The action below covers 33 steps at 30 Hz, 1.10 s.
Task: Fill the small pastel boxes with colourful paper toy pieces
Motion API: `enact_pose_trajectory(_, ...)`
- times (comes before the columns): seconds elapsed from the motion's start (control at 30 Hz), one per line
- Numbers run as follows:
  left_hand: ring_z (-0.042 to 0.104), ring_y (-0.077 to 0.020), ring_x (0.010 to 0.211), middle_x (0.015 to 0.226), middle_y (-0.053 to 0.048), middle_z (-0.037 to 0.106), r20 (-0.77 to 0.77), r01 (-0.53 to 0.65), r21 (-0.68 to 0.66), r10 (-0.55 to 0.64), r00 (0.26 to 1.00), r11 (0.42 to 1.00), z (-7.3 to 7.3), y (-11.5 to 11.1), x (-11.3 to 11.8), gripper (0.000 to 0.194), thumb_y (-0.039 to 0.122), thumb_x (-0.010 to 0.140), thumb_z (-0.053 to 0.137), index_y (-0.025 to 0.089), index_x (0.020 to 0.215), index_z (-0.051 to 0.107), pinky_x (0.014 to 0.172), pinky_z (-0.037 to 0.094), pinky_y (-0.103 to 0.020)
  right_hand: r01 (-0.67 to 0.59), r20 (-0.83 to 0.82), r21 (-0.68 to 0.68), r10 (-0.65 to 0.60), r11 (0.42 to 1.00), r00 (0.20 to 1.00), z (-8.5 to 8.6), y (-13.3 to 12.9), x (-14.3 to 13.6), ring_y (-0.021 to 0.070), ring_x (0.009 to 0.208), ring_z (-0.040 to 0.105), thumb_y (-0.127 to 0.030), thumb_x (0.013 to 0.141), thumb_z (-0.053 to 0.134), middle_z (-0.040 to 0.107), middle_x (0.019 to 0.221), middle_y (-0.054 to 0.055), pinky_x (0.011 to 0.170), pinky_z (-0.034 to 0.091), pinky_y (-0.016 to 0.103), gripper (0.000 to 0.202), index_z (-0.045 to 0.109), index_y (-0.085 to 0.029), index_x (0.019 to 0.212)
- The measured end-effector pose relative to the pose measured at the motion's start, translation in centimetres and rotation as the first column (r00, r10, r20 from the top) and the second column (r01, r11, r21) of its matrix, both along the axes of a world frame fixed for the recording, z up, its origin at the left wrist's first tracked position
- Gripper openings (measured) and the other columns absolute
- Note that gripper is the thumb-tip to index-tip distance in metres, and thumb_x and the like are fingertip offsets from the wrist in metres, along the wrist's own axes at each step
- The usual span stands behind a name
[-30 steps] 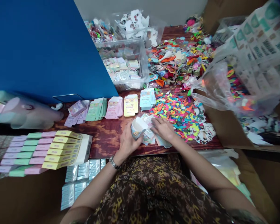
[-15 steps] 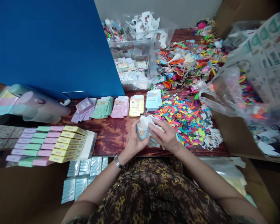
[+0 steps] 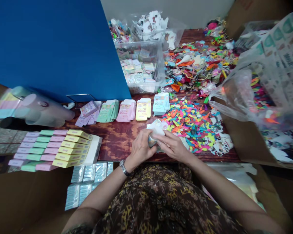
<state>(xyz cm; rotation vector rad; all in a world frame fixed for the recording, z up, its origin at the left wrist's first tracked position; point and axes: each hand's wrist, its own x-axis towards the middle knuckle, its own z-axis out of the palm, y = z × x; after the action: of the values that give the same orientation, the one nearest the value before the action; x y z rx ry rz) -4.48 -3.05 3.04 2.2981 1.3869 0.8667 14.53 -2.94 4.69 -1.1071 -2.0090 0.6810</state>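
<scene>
My left hand (image 3: 142,147), with a metal watch on its wrist, is wrapped round a small light-blue printed box (image 3: 151,141) near the table's front edge. My right hand (image 3: 172,146) has its fingers pressed together at the white flap (image 3: 157,130) on the box's top. Whether a small item is also between the right fingers is hidden. Stacks of flat cartons stand behind my hands: purple, green, pink (image 3: 126,110), yellow (image 3: 143,109) and light blue (image 3: 160,103). A pile of small bright balloons (image 3: 192,123) lies to the right of my hands.
Rows of closed boxes (image 3: 73,148) fill a white tray at the left. Behind are a blue panel (image 3: 58,48) and a clear bin of small cards (image 3: 139,71). Mixed trinkets (image 3: 197,65) cover the back right, beside a plastic bag (image 3: 236,94) and a cardboard box.
The right fingers have come lower and closer together against the box. The box's open top, visible before, is now mostly covered by the white flap and fingers.
</scene>
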Motion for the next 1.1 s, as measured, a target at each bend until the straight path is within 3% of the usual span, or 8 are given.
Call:
enact_pose_trajectory(0.13,0.059,-0.0272,0.110,0.121,-0.014,0.055,-0.068,0.034,0.013,-0.033,0.997,0.999,0.2,0.0,0.0,0.059,0.030,0.081,0.063,0.019,0.133,0.037,0.087,0.054,-0.039,0.174,-0.267,-0.349,-0.276,0.921,0.923,0.9,0.8,-0.7,0.0181,0.086,0.067,-0.039,0.097,0.047,0.072,0.096,0.004,0.078,0.056,0.032,0.031,0.067,-0.024,0.115)
enact_pose_trajectory(0.3,0.058,-0.0297,0.116,0.130,-0.017,0.053,-0.080,0.016,0.006,-0.016,0.997,1.000,0.1,-0.2,0.4,0.076,0.029,0.081,0.063,0.018,0.145,0.023,0.092,0.053,-0.041,-0.042,-0.477,-0.577,-0.295,0.815,0.828,0.6,1.8,-1.3,0.0176,0.082,0.067,-0.041,0.087,0.063,0.073,0.092,0.002,0.072,0.055,0.031,0.023,0.070,-0.022,0.095)
enact_pose_trajectory(0.47,0.058,-0.0324,0.116,0.132,-0.021,0.052,-0.138,-0.032,-0.079,0.021,0.990,0.996,0.2,-0.4,0.9,0.096,0.030,0.081,0.063,0.012,0.154,0.002,0.091,0.053,-0.042,0.176,-0.234,-0.383,-0.279,0.907,0.931,1.3,1.4,-1.3,0.0191,0.083,0.067,-0.029,0.085,0.063,0.074,0.089,0.004,0.074,0.055,0.033,0.013,0.073,-0.022,0.090)
enact_pose_trajectory(0.63,0.060,-0.0316,0.104,0.120,-0.020,0.055,-0.287,-0.069,-0.089,0.041,0.957,0.994,0.6,-0.5,1.1,0.102,0.034,0.082,0.059,0.008,0.154,-0.007,0.081,0.054,-0.040,0.181,-0.061,-0.109,-0.189,0.977,0.980,1.4,0.0,-2.1,0.0207,0.096,0.070,-0.025,0.096,0.050,0.075,0.104,0.004,0.089,0.057,0.038,0.028,0.071,-0.028,0.113)
enact_pose_trajectory(0.77,0.059,-0.0303,0.102,0.120,-0.020,0.054,-0.346,-0.070,-0.085,0.036,0.938,0.994,0.9,-0.4,1.3,0.101,0.036,0.084,0.056,0.006,0.154,-0.010,0.079,0.053,-0.037,0.205,-0.055,-0.041,-0.207,0.978,0.977,-0.1,-1.5,-3.2,0.0212,0.119,0.063,-0.024,0.099,0.042,0.065,0.132,0.006,0.103,0.053,0.041,0.044,0.052,-0.027,0.142)
enact_pose_trajectory(0.9,0.058,-0.0338,0.108,0.130,-0.022,0.050,-0.343,-0.012,-0.049,-0.006,0.939,0.999,1.6,0.0,0.5,0.100,0.039,0.084,0.059,0.013,0.155,-0.007,0.084,0.053,-0.043,0.182,-0.149,-0.135,-0.202,0.974,0.968,-1.4,-1.5,-3.0,0.0222,0.123,0.060,-0.028,0.098,0.047,0.064,0.133,0.006,0.108,0.049,0.043,0.040,0.059,-0.027,0.136)
enact_pose_trajectory(1.0,0.042,-0.0426,0.132,0.148,-0.024,0.035,-0.201,0.046,0.058,-0.034,0.979,0.997,2.1,0.4,-0.9,0.115,0.054,0.079,0.069,0.020,0.155,-0.011,0.104,0.042,-0.059,0.280,-0.353,-0.426,-0.443,0.860,0.824,-2.1,-0.5,-2.3,0.0233,0.113,0.065,-0.037,0.094,0.054,0.069,0.124,0.006,0.099,0.055,0.044,0.034,0.065,-0.026,0.124)
enact_pose_trajectory(1.1,0.028,-0.0394,0.146,0.157,-0.024,0.021,0.099,0.047,-0.019,-0.045,0.994,0.999,1.8,0.2,-1.8,0.137,0.058,0.068,0.079,0.021,0.151,-0.024,0.114,0.035,-0.058,0.116,-0.523,-0.709,-0.628,0.696,0.577,-2.7,0.2,-2.7,0.0218,0.095,0.070,-0.045,0.086,0.063,0.073,0.112,0.006,0.082,0.061,0.041,0.036,0.066,-0.025,0.117)
